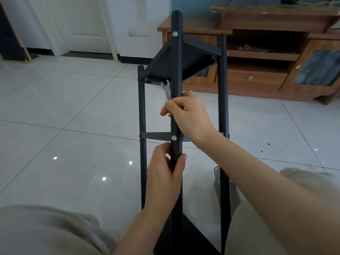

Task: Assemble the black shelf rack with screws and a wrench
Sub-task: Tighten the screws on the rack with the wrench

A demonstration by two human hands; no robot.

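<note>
Head view, left hand (163, 173) fingers curled round rack pole (176, 70); right hand (189, 116) fingers pinching wrench (167, 91)

Wrench (167, 90) handle hidden inside right hand (189, 115), which also covers part of centre pole (176, 61). Rack (160, 69) base cut off at btm edge; mid shelf (156, 135) partly behind R forearm (257, 168).

Showing matt and smooth along the black tubular metal shelf rack (176, 70); glinting silvery on the small flat metal wrench (167, 92) and round screw heads (175, 33); mirroring light spots in glossy pale grey floor tiles (73, 111); baring scuffed grain across the brown wooden cabinet (257, 78); creasing softly in beige cloth trousers (36, 227).
</note>
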